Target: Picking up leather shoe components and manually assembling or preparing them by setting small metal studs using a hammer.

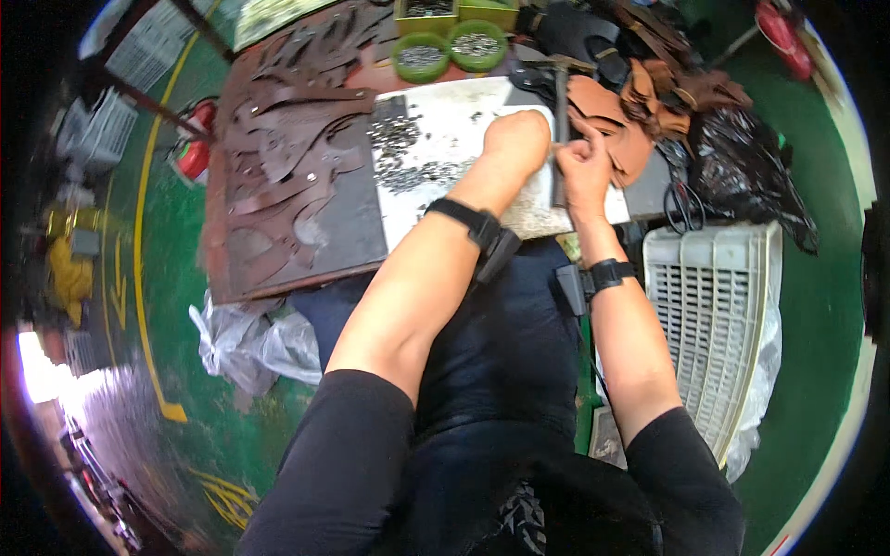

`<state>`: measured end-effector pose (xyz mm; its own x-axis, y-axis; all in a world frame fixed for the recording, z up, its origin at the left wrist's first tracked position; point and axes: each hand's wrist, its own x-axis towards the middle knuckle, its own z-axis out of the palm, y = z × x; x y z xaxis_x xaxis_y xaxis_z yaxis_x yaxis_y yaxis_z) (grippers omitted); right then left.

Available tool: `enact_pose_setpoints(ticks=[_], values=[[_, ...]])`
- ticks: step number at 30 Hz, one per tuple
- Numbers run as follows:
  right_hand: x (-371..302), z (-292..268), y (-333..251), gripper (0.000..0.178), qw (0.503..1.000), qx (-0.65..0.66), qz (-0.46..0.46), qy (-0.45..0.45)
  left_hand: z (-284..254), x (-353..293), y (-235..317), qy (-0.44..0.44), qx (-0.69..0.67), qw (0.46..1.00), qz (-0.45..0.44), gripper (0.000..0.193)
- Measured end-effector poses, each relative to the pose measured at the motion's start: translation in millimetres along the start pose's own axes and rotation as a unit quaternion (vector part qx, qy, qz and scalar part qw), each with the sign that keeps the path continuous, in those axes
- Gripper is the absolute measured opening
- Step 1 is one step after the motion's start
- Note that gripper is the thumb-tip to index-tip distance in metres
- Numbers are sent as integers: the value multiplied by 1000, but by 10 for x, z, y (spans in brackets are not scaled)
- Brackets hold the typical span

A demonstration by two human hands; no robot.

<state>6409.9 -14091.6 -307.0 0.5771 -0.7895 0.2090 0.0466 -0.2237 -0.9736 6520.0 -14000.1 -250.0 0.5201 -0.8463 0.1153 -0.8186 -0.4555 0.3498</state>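
Over the white board [417,213] my left hand [519,144] is closed with its back up; its fingers are mostly hidden. Close on its right, my right hand [586,171] has curled fingers, thumb and index close together; anything held is too small to make out. Between the two hands lies a hammer [561,97], head away from me, its handle running toward me. Small metal fittings [397,134] are scattered across the board's left side. Tan leather pieces [630,153] lie beside my right hand. Dark brown leather pieces [297,171] cover the table's left part.
Two green bowls [476,46] of small metal parts stand at the back, before a yellow box [426,13]. At the right are scissors [684,206], a black plastic bag [746,167] and a white plastic crate [709,306]. Clear plastic bags [250,343] hang below the table's left front edge.
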Motion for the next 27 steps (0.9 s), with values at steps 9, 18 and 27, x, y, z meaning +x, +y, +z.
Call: enact_pose_setpoints(ticks=[9,18,27], values=[[-58,29,-215,61,998,33,14,-47,-822,-2692,-969,162,-693,632,-307,17],[243,-282,-655,14,970,-103,146,-163,-1208,-3456,-1613,283,-587,706,-278,25],[-1303,134,-1503,29,933,212,207,-203,-1159,-3024,-2284,276,-293,906,-134,22]])
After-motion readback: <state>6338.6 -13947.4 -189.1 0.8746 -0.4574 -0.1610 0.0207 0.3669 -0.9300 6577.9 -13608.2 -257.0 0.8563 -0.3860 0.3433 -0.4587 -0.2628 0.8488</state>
